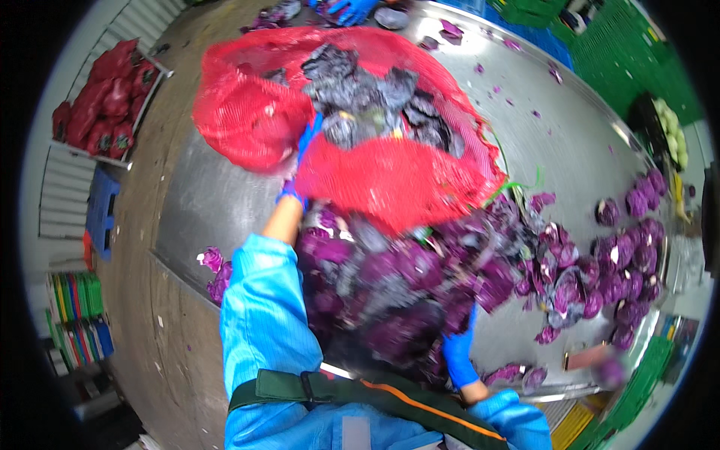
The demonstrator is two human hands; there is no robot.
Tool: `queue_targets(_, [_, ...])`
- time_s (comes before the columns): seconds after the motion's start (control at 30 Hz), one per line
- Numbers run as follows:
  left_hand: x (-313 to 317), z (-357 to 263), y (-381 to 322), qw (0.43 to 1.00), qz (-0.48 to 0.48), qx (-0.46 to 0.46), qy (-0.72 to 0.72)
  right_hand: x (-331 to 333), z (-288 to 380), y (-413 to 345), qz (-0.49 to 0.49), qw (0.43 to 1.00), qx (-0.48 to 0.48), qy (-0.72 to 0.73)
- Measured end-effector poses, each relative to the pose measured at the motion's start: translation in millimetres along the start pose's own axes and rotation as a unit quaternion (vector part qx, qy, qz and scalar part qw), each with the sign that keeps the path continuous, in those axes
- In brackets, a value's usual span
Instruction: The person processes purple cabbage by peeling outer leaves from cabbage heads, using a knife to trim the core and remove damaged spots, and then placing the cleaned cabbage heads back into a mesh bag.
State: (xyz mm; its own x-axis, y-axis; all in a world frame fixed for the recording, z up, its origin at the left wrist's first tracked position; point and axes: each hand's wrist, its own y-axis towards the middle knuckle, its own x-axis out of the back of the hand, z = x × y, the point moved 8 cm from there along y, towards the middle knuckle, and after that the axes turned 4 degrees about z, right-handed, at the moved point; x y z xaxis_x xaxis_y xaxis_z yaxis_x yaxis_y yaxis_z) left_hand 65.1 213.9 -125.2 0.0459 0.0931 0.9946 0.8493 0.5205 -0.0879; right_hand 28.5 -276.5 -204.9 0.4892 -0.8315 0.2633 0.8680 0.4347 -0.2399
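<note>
My left hand [302, 163], in a blue glove, is at the left side of the open red mesh sack [394, 180]; mesh partly hides its fingers, so its grip is unclear. Dark outer cabbage leaves [360, 84] lie in the sack. My right hand [462, 349], also blue-gloved, is low at the right edge of a large blurred heap of red cabbage leaves [394, 281]; leaves hide its fingertips. Whole red cabbage heads [624, 259] stand in a group at the right of the steel table [540, 118].
Another person's blue-gloved hand [349, 10] is at the far edge near loose leaves. Green crates [624, 62] stand beyond the table's raised rim. A cart of full red sacks [107, 101] and a blue pallet [102, 208] are at left. A pinkish block [586, 357] lies near right.
</note>
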Motion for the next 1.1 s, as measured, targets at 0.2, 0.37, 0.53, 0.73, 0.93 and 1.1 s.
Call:
queue_targets(0.2, [9.9,77.6,-15.5,0.965,0.212,0.118,-0.103,-69.6,122.0,-0.2,0.276,0.95,0.047,-0.14])
queue_targets(0.37, [90.3,89.0,-125.4,0.948,-0.16,-0.021,-0.275,119.0,103.3,-29.8,0.069,0.966,0.049,-0.246])
queue_targets(0.53, [147.8,-138.9,-256.2,0.969,-0.202,-0.133,-0.056,218.7,44.4,-74.2,0.133,0.89,0.051,-0.433])
queue_targets(0.73, [12.5,-347.4,-371.9,0.911,0.055,-0.372,-0.171,282.2,91.4,49.8,-0.232,0.823,0.143,-0.499])
queue_targets(0.93, [-56.0,-336.8,-367.6,0.934,0.173,-0.29,-0.116,170.5,35.9,89.5,0.074,0.964,-0.076,-0.243])
queue_targets(1.1, [-7.1,-299.2,-351.2,0.958,0.056,-0.233,-0.158,250.5,107.5,112.9,-0.095,0.918,0.174,-0.343])
